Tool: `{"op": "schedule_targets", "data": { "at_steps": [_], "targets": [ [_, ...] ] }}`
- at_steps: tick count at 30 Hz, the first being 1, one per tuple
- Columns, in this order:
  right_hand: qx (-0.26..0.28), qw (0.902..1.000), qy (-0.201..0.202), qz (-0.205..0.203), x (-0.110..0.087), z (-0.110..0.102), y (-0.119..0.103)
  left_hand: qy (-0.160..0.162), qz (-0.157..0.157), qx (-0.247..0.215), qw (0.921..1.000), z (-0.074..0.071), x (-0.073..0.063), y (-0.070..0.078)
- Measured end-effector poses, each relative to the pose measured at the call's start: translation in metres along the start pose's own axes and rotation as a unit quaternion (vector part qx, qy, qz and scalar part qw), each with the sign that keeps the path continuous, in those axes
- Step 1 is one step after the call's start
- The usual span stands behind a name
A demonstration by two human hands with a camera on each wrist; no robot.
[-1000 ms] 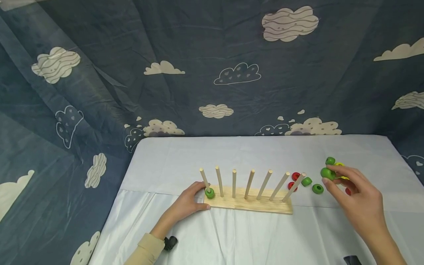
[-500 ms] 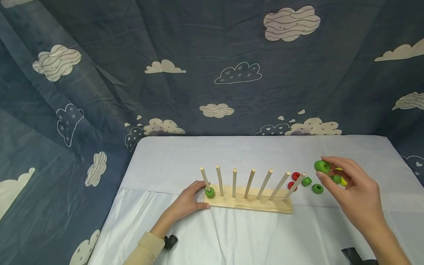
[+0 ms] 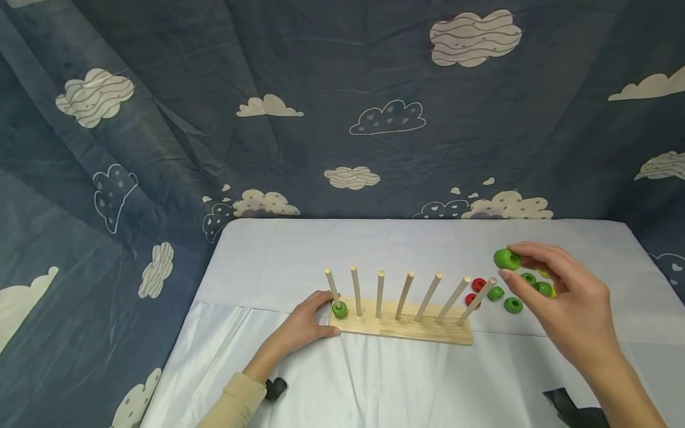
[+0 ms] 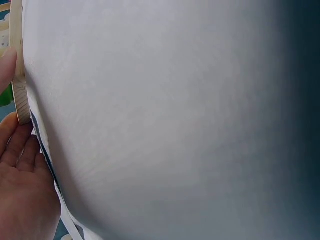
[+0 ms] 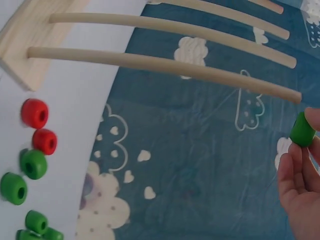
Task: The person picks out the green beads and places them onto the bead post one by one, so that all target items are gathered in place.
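Note:
A wooden pegboard (image 3: 404, 334) with a row of several upright pegs lies on the white-covered table. My left hand (image 3: 305, 327) grips its left end, thumb at the front edge and fingers behind; in the left wrist view the fingers (image 4: 19, 142) meet the board's end. A green bead (image 3: 339, 310) sits at the foot of the leftmost peg; the other pegs are bare. Raised to the right of the board, my right hand (image 3: 572, 303) pinches another green bead (image 3: 506, 259) between thumb and fingertips. In the right wrist view this held bead (image 5: 302, 131) is near a peg's tip.
Right of the board lie two red beads (image 3: 478, 285) and several loose green beads (image 3: 513, 305). Yellow beads (image 3: 553, 292) are partly hidden behind my right hand. A dark cloth with clouds (image 3: 385, 178) hangs behind the table (image 3: 299, 255).
My right hand has lifted the green bead up and to the left, away from the loose beads. The left hand and the pegboard have stayed in place.

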State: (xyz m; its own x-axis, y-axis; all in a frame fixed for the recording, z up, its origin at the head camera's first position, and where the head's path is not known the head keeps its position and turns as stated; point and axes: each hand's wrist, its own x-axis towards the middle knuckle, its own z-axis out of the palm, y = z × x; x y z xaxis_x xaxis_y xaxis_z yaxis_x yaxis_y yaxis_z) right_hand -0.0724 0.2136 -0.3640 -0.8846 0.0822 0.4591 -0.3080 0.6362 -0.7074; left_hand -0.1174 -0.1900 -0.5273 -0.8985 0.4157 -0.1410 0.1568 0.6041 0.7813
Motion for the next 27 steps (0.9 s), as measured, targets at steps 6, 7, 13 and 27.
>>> {"op": "schedule_targets", "data": {
  "at_steps": [6,7,13,27],
  "targets": [
    [0.011,0.9996,-0.005,-0.027,0.004,0.002,-0.011,0.0,-0.008,0.001,1.0,0.0,0.0,0.0],
    [0.013,0.9993,-0.006,-0.034,0.005,0.003,-0.013,0.0,-0.008,0.001,1.0,0.001,0.0,0.0],
    [0.018,0.9974,-0.019,-0.067,0.009,0.006,-0.023,0.001,-0.012,0.002,0.9999,0.002,0.001,-0.002],
    [0.035,0.9876,-0.072,-0.135,0.018,0.015,-0.034,0.0,-0.013,-0.007,0.9999,0.001,0.001,0.0]
  ]
}}
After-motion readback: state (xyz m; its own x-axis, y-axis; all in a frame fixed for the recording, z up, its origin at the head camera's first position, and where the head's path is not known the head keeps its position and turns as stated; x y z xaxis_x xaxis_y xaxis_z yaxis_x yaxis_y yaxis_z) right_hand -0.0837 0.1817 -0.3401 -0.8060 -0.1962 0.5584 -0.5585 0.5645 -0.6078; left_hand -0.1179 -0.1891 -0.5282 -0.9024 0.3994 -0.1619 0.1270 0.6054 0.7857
